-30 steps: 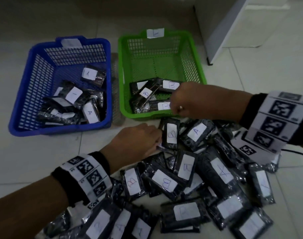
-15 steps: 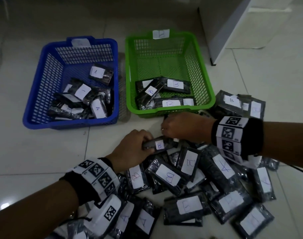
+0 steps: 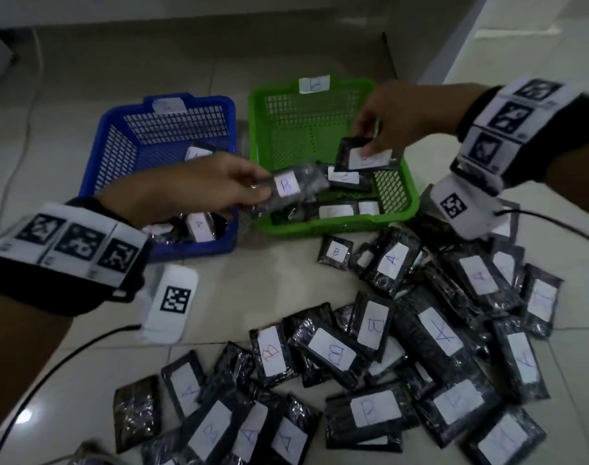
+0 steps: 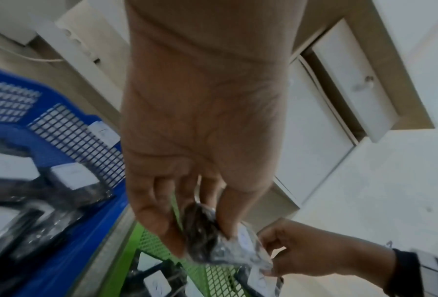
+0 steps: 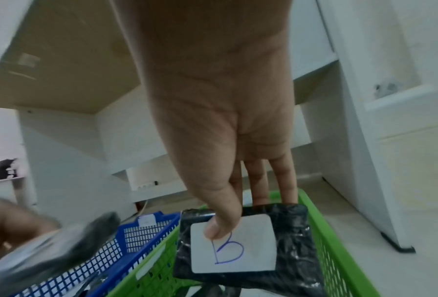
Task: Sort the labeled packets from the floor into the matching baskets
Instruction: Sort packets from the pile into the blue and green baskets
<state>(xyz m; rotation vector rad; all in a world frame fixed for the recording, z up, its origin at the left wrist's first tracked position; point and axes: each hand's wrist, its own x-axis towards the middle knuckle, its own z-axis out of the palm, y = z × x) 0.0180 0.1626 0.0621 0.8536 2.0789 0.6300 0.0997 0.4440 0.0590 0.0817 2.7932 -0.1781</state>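
Observation:
My left hand (image 3: 199, 189) pinches a black packet labelled B (image 3: 295, 187) and holds it over the left edge of the green basket (image 3: 397, 209). In the left wrist view that same packet (image 4: 207, 239) sits between my thumb and fingers. My right hand (image 3: 397, 119) pinches another black B packet (image 3: 367, 157) above the green basket's right side; the right wrist view shows my thumb on that packet's white label (image 5: 234, 247). The blue basket (image 3: 118, 142) at the left holds packets labelled A. Several A and B packets (image 3: 437, 333) lie piled on the floor below.
A white cabinet (image 3: 461, 31) stands behind the baskets at the right. Cables run from both wrist cameras across the tiled floor (image 3: 68, 360). Each basket carries a white paper tag on its far rim.
Both hands have risen from the floor pile, each with a B packet, and moved up over the green basket. The head view has shifted and tilted.

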